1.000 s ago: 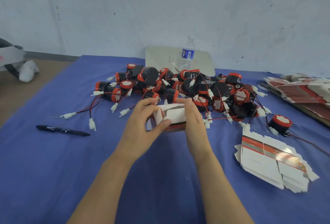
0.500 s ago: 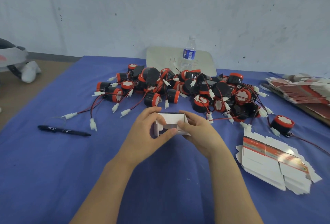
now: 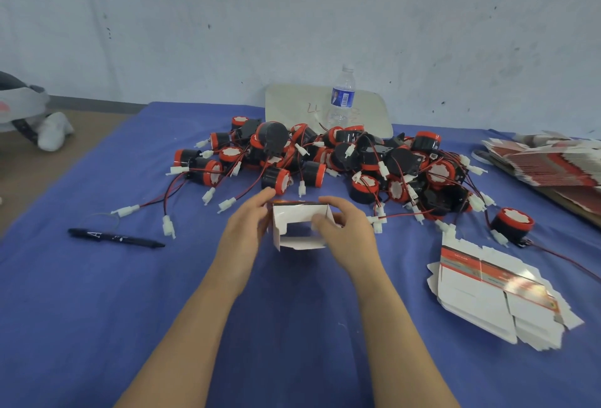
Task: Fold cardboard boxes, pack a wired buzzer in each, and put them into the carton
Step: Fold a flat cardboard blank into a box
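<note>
Drawn nearer the person, the small box (image 3: 297,216) now turns its open end to the camera. Left hand (image 3: 245,232) curls round its left wall; right hand (image 3: 346,233) pinches the right flap. Buzzers (image 3: 325,160) lie heaped just beyond the box, nearest the left fingertips.

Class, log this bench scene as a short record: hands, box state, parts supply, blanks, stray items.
Hands: left hand and right hand both grip the small box
Box state: partly folded, near end open, no buzzer seen inside
Parts supply: wired buzzers piled behind the box
Blanks: flat box stack at right
Stray items: black pen at left, water bottle at back
</note>
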Demonstrator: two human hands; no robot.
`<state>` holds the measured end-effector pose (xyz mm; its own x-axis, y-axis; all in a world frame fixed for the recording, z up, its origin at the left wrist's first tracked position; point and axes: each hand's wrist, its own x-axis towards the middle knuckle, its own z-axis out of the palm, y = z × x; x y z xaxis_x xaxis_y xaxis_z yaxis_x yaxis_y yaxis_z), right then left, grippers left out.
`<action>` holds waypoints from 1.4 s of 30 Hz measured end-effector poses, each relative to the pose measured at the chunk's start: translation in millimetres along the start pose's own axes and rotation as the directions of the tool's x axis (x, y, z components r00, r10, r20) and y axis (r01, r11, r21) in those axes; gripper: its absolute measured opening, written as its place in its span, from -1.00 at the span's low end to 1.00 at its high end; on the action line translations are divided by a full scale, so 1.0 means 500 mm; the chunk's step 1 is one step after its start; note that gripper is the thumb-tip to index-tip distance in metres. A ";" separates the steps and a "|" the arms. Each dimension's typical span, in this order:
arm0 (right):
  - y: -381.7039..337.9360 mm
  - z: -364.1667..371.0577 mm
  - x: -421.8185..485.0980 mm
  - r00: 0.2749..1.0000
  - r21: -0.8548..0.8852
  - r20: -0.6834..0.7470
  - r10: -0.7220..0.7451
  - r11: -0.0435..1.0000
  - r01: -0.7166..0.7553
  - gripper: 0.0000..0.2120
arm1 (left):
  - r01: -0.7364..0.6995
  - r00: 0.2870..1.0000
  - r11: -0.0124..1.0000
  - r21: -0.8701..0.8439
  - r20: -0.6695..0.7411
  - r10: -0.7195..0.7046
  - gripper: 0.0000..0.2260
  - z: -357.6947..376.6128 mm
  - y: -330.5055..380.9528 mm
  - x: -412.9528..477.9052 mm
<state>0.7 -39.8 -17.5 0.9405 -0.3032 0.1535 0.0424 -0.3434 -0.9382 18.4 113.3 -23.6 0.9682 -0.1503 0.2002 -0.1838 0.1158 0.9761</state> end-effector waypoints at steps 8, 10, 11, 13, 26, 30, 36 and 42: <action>0.013 -0.005 0.006 0.998 0.065 -0.063 0.027 0.998 -0.023 -0.78 | -0.013 0.982 0.983 0.183 0.187 -0.022 -0.67 -0.015 -0.012 -0.012; 0.015 -0.005 0.008 0.997 0.083 -0.056 0.047 0.996 -0.042 -0.79 | 0.030 0.985 0.994 0.107 0.168 -0.048 -0.67 -0.019 -0.011 -0.012; 0.015 -0.005 0.009 0.997 0.089 -0.048 0.054 0.995 -0.050 -0.79 | 0.036 0.984 0.995 0.097 0.170 -0.052 -0.67 -0.020 -0.010 -0.013; 0.017 -0.007 0.012 0.998 0.111 -0.034 0.059 0.992 -0.055 -0.79 | 0.017 0.980 0.988 0.156 0.194 -0.047 -0.66 -0.022 -0.006 -0.013; 0.009 0.015 -0.001 0.984 -0.037 0.162 -0.069 0.996 0.076 -0.58 | 0.048 0.986 0.901 0.431 -0.166 0.027 -0.62 -0.004 -0.035 -0.003; 0.004 0.000 -0.004 0.935 0.141 0.354 -0.036 0.990 -0.015 -0.56 | 0.076 0.970 0.894 0.441 -0.240 0.036 -0.63 -0.014 -0.039 0.003; 0.004 -0.019 -0.006 0.904 0.228 0.413 -0.112 0.974 0.016 -0.64 | 0.078 0.966 0.952 0.295 -0.259 0.001 -0.54 -0.024 -0.036 0.012; 0.010 0.006 -0.005 0.931 0.147 0.325 -0.166 0.981 0.124 -0.61 | 0.013 0.980 0.965 0.263 -0.197 0.040 -0.50 -0.017 -0.034 0.007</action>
<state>-0.6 -38.0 -23.6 0.9781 0.0641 0.1980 0.2077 -0.2437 -0.9473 26.4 119.1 -40.2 0.9745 0.0507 0.2187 -0.2091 -0.1490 0.9665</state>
